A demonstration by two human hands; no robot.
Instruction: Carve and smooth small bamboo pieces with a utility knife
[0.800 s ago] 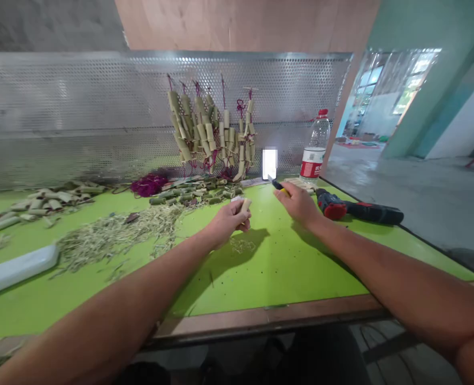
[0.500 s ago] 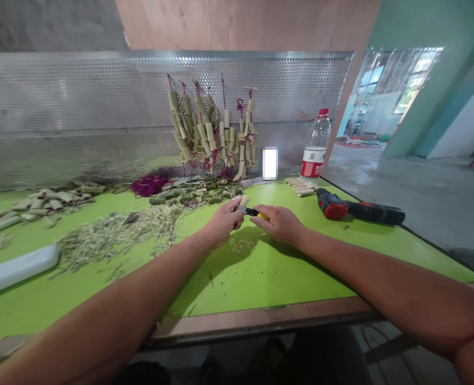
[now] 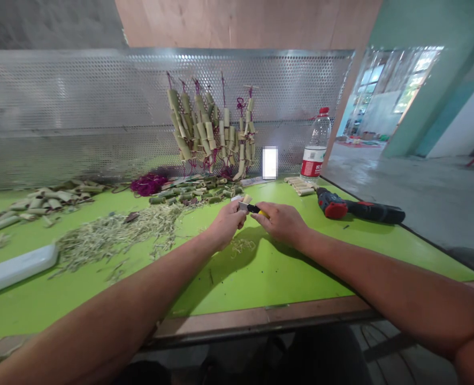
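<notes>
My left hand (image 3: 228,222) is closed around a short bamboo piece (image 3: 247,198), whose pale end sticks out above the fingers. In my right hand (image 3: 282,222) is a utility knife (image 3: 254,209) with a black and yellow body. Its blade points left and lies against the bamboo, close to my left thumb. Most of the knife's handle is hidden in my palm. Thin curled shavings (image 3: 243,245) lie on the green tabletop (image 3: 253,286) just below my hands.
A heap of shavings (image 3: 112,235) spreads to the left, near a white plastic bar (image 3: 18,270). Cut bamboo pieces (image 3: 52,202) and purple string (image 3: 148,184) lie behind. Strung bamboo (image 3: 205,131) hangs on perforated metal. A bottle (image 3: 315,147) and cordless drill (image 3: 357,208) are at right.
The knife blade has shifted slightly up and left along the bamboo's end, and my right hand has moved a little with it. My left hand keeps its grip on the piece.
</notes>
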